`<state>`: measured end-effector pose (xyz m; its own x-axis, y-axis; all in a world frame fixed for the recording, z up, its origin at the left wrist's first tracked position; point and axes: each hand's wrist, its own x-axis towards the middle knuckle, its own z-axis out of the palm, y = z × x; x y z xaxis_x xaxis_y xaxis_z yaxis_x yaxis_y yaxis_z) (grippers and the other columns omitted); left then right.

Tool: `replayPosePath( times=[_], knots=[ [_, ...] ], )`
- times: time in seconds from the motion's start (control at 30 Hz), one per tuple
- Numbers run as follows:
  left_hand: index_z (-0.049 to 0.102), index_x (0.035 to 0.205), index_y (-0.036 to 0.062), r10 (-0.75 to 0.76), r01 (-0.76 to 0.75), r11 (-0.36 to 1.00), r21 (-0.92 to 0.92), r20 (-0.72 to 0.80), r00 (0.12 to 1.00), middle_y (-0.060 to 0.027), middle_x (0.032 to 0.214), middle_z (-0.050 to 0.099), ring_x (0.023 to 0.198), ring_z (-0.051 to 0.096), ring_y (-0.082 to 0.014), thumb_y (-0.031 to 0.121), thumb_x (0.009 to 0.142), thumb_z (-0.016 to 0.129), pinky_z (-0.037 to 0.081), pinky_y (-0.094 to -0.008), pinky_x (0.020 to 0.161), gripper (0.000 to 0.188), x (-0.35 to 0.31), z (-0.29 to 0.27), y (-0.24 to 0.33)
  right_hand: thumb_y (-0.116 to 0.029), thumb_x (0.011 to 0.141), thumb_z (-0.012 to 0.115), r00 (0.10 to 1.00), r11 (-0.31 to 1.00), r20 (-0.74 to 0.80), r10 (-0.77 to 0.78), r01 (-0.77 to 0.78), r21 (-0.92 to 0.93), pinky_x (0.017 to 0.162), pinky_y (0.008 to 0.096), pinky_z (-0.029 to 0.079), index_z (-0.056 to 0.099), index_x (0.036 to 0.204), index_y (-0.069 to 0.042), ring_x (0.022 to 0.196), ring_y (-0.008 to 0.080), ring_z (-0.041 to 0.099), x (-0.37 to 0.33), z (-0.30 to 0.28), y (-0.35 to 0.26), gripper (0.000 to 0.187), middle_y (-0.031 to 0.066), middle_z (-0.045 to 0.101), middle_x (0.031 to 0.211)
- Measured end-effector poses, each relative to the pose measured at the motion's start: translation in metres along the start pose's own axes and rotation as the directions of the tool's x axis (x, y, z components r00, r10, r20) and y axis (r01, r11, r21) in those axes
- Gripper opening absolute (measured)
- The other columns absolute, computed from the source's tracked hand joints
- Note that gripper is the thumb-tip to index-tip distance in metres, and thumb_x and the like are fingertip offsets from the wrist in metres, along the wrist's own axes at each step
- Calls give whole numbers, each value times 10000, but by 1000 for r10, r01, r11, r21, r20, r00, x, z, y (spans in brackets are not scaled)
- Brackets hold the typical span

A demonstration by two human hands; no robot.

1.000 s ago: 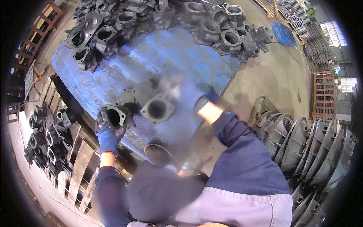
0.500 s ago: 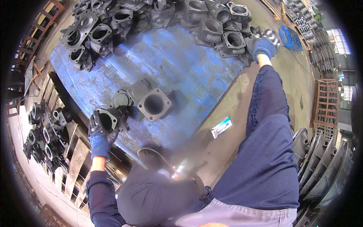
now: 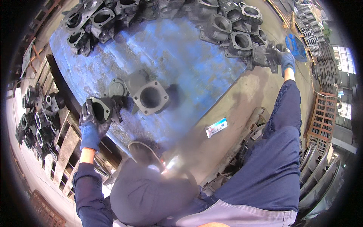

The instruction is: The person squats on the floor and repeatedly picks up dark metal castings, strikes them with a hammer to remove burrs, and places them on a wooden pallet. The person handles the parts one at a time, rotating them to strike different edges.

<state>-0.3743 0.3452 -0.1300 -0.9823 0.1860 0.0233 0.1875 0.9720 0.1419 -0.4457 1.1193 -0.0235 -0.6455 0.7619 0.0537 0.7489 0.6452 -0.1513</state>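
My left hand (image 3: pixel 90 128), in a blue glove with dark grey fingers, is closed on the near left side of a dark metal casting (image 3: pixel 116 109) with a flanged round opening. That casting lies on the blue work table (image 3: pixel 181 68). Against it stands another casting with a square flange (image 3: pixel 165 97), bolt holes at its corners and a wide bore. Far to the right, my gloved right hand (image 3: pixel 286 59) grips the outer end of a dark casting (image 3: pixel 262 56) at the table's right corner. Its fingers are partly hidden behind that piece.
Several similar castings (image 3: pixel 223 24) crowd the table's far edge. More lie on a wooden pallet (image 3: pixel 64 151) at the left. A small white and blue box (image 3: pixel 216 127) shows beyond the table's right edge. A blue container (image 3: pixel 298 47) stands past my right hand.
My right hand has moved right and nearer, and the casting in its grip now shows more fully. My left hand keeps its hold on its casting. The whole view has shifted slightly.
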Motion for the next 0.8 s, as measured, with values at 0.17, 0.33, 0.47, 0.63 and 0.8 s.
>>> replayPosePath(
  times=[0.17,0.33,0.47,0.63,0.8],
  knots=[
    [302,1472,-18,-85,89,995,-51,72,994,-261,1362,475,1215,518,-429,358,604,830,457,-457,1033,1083,0,3,-3,-301,848,706,979,988,142,-144,150,-28,713,388,539,694,1090,-67,776,246,669,4,20,36,337,111,725,926],
    [337,1449,-54,4,-7,999,53,55,998,-304,1331,480,1165,549,-451,415,634,813,488,-449,998,1053,0,0,-5,-270,925,597,824,439,521,221,-561,701,783,507,570,695,1026,-82,913,298,694,-34,65,75,235,144,721,1017],
    [362,1430,-26,1,-5,997,81,40,999,-275,1307,498,1163,551,-429,446,603,813,485,-454,1000,1054,0,-6,1,-332,908,605,816,628,543,201,-532,568,843,388,532,650,1090,-105,915,218,633,-57,118,102,295,77,669,1016],
    [323,1483,33,-158,127,976,179,172,972,-231,1402,467,1304,461,-404,598,661,741,415,-489,1073,1081,4,-12,11,-446,903,576,818,729,511,-264,-178,661,943,480,465,602,1234,-145,1157,281,552,-130,185,58,448,92,599,1250],
    [251,1519,25,-157,116,977,180,238,958,-232,1466,406,1366,402,-380,598,679,738,360,-507,1111,1127,3,-13,11,-388,872,598,846,860,338,-413,484,-162,940,404,516,687,1143,-110,1089,326,654,-200,147,-125,399,158,658,1223]
  ],
)
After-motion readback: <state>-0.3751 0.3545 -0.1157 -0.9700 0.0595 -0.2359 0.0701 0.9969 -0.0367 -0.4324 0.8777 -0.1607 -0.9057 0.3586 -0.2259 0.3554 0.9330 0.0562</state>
